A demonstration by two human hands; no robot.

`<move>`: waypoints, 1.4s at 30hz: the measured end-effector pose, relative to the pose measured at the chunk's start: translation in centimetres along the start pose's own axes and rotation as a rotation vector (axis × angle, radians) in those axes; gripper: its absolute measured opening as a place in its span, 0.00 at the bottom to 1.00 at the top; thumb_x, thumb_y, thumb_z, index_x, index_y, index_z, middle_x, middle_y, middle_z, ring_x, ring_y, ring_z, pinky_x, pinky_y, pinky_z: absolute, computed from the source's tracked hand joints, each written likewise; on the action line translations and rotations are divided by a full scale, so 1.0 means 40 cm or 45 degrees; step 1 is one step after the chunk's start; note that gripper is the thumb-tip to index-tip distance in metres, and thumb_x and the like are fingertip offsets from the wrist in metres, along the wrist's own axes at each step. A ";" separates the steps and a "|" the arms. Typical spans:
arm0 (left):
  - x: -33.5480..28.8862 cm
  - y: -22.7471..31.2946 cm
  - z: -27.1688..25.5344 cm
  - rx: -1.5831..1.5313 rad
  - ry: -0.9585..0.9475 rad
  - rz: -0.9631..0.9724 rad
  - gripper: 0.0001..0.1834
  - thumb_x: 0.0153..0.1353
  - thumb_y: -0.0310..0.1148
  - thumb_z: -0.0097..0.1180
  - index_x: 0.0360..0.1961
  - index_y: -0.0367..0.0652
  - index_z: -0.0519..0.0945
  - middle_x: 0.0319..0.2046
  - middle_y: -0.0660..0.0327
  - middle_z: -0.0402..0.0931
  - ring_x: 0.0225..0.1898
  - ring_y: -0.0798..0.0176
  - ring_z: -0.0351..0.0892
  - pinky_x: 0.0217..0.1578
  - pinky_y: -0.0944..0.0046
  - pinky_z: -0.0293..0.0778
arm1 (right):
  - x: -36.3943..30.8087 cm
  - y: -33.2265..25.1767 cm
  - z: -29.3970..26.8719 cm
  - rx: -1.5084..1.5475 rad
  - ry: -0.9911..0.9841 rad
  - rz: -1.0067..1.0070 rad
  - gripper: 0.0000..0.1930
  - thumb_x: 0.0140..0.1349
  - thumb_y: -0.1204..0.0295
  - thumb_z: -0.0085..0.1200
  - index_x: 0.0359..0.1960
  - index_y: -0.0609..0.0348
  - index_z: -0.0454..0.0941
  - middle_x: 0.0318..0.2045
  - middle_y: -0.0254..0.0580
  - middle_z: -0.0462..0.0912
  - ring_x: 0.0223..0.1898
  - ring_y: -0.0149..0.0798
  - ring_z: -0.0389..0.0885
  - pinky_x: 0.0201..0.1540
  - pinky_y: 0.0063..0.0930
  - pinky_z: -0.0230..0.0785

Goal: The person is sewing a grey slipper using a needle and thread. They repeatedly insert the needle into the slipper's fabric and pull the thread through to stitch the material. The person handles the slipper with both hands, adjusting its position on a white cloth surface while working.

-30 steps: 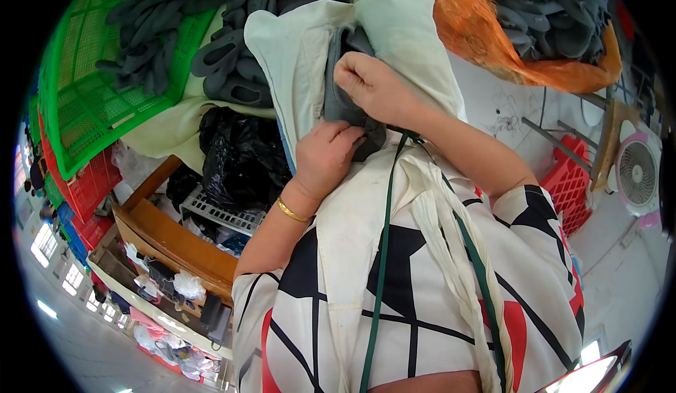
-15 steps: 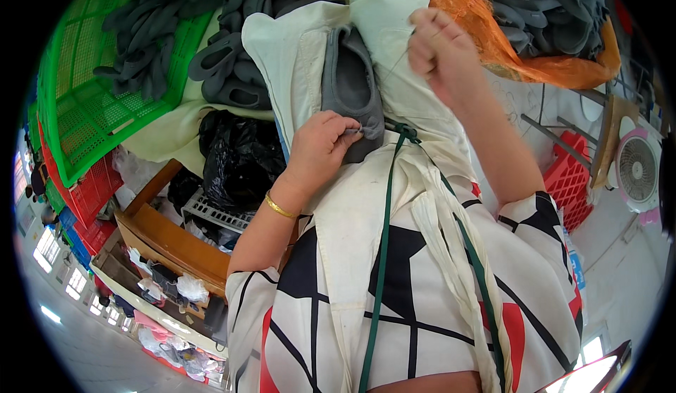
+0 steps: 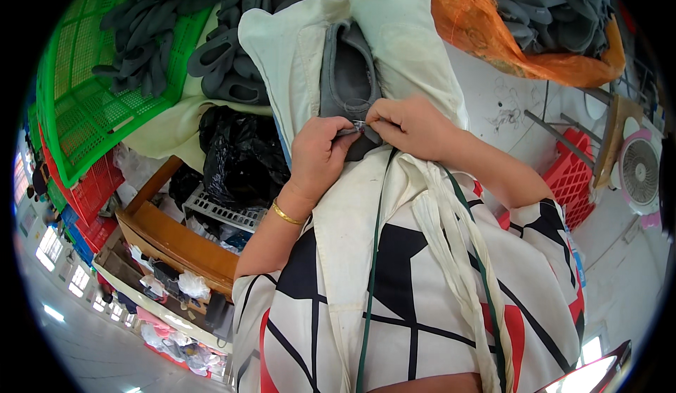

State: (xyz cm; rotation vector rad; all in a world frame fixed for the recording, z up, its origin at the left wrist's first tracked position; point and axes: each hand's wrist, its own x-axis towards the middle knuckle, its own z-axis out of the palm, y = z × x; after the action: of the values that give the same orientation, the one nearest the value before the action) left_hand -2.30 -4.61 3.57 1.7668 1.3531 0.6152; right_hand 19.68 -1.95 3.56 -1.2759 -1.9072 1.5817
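A grey fabric shoe (image 3: pixel 346 69) lies on my lap over a white apron (image 3: pixel 412 55), its opening facing up. My left hand (image 3: pixel 317 150) is closed, pinching the shoe's fabric at the near end. My right hand (image 3: pixel 415 127) meets it there, thumb and fingertips pressed together on a small shiny needle (image 3: pixel 360 122). A thin thread makes a loose loop above the fingertips, over the near rim of the opening. The fingertips hide part of the needle and the spot it touches.
Several more grey shoes (image 3: pixel 218 55) lie beyond my left knee, some in a green basket (image 3: pixel 77 104). An orange sack (image 3: pixel 479 34) at the far right holds others. A black plastic bag (image 3: pixel 239 157) and wooden drawer (image 3: pixel 179 231) stand left; a fan (image 3: pixel 639 171) stands right.
My right hand has come down and left from above the right knee to the shoe's near end, beside my left hand. The thread, stretched before, now hangs in a loop.
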 end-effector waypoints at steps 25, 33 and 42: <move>-0.032 -0.022 0.040 -0.210 0.182 -0.130 0.08 0.55 0.23 0.67 0.36 0.40 0.81 0.29 0.61 0.78 0.28 0.64 0.75 0.30 0.67 0.71 | -0.025 -0.021 0.039 -0.366 -0.093 0.121 0.06 0.63 0.71 0.51 0.41 0.54 0.74 0.23 0.48 0.81 0.26 0.56 0.81 0.30 0.46 0.72; -0.027 -0.008 0.038 -0.078 0.209 -0.031 0.08 0.52 0.21 0.66 0.34 0.40 0.81 0.27 0.57 0.79 0.28 0.55 0.76 0.29 0.61 0.72 | 0.002 -0.025 0.065 -0.337 -0.099 0.184 0.06 0.64 0.71 0.49 0.40 0.58 0.71 0.23 0.53 0.80 0.26 0.60 0.79 0.30 0.48 0.70; -0.031 0.012 0.033 -0.001 0.239 0.004 0.10 0.52 0.21 0.66 0.37 0.40 0.82 0.30 0.58 0.81 0.28 0.55 0.76 0.30 0.61 0.72 | 0.010 -0.015 0.034 0.410 -0.174 0.445 0.07 0.70 0.71 0.50 0.36 0.61 0.70 0.22 0.35 0.76 0.23 0.27 0.75 0.27 0.26 0.69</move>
State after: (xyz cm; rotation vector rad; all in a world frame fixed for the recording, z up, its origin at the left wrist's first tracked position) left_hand -1.40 -6.23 3.35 1.7454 1.4759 0.7999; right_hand 18.21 -2.41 3.59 -1.4403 -1.4717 2.0978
